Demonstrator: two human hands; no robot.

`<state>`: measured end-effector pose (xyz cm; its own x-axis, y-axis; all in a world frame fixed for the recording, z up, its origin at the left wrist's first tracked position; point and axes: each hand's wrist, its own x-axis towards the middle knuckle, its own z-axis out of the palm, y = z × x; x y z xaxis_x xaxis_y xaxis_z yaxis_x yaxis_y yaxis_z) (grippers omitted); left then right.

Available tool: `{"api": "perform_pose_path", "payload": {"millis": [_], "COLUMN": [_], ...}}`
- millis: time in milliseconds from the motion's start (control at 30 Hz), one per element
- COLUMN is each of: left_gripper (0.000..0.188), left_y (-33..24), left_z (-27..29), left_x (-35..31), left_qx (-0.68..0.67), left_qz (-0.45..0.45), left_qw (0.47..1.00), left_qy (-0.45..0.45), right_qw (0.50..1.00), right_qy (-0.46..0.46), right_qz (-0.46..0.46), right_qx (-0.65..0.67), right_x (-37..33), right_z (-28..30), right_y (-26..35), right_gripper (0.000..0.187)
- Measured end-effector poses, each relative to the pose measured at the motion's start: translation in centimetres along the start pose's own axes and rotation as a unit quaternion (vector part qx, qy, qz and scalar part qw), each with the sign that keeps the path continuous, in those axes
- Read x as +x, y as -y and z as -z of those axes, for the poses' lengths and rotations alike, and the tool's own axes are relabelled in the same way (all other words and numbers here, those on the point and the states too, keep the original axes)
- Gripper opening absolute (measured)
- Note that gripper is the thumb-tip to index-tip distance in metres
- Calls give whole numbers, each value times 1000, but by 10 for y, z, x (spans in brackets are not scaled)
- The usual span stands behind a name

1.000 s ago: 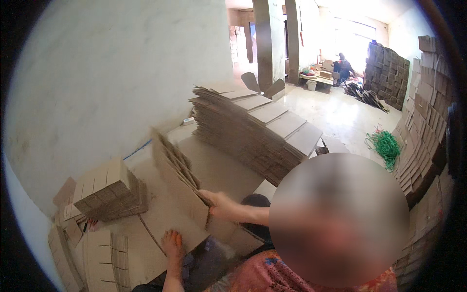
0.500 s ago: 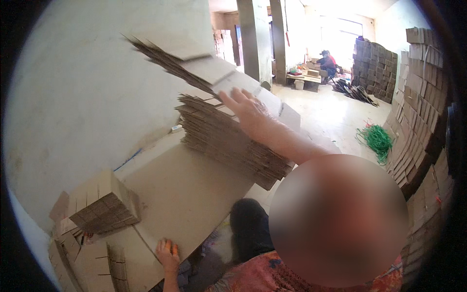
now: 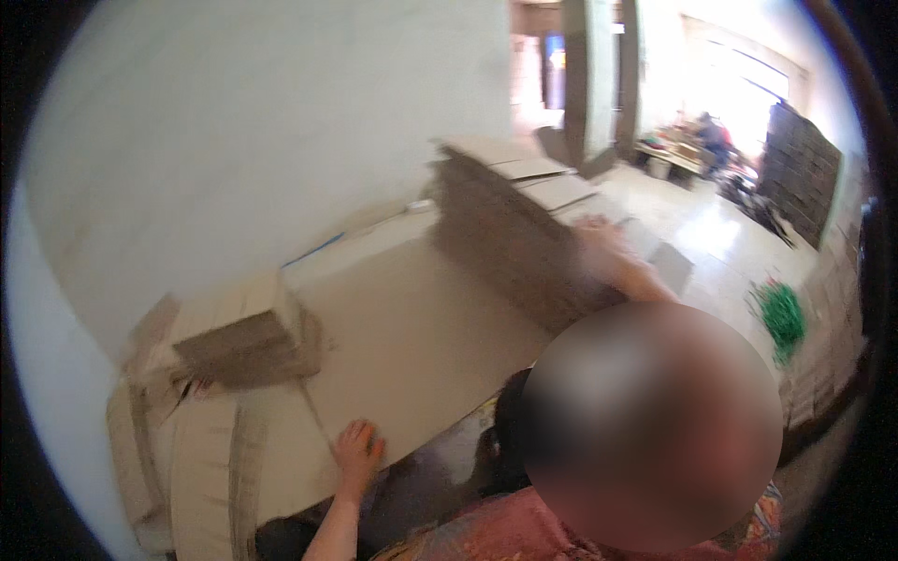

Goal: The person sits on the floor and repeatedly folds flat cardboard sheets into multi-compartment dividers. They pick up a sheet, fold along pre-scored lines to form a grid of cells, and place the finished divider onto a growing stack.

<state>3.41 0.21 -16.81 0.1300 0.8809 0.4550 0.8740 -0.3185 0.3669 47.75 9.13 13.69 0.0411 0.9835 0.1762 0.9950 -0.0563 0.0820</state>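
My left hand lies at the near edge of the board-covered work surface, fingers stretched onto it and holding nothing. Some orange and green colour shows on its fingertips. My right hand reaches out to a tall stack of flat cardboard sheets and rests on the sheets at its right side. That hand is blurred, but its fingers appear to lie flat over the cardboard. The top sheets overlap like steps, and the stack stands on the far part of the surface.
Left, a block of bundled cardboard pieces sits near slotted cardboard strips. Green plastic twine lies on the floor at right, beside stacked cardboard. A person sits far back near a low table. A pale wall stands behind.
The sheets tilted above the stack have come down onto it. My right hand has lowered with them. The whole view has swung left, and my left hand remains at the board's edge.
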Motion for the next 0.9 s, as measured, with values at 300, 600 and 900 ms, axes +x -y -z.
{"api": "perform_pose_path", "payload": {"millis": [300,600,900], "left_gripper": [50,48,30], "left_y": [70,118,139], "left_z": [89,163,193], "left_x": [93,219,249], "left_qx": [-26,212,-85], "left_qz": [83,52,179], "left_qw": [979,975,979], "left_qy": [-182,-29,44], "right_qw": [877,740,731], "right_qy": [-203,146,208], "right_qz": [309,447,336], "right_qx": [306,481,556], "right_x": [-63,-126,-133], "right_z": [-129,-216,-272], "right_y": [97,204,201], "right_gripper": [51,33,19]}}
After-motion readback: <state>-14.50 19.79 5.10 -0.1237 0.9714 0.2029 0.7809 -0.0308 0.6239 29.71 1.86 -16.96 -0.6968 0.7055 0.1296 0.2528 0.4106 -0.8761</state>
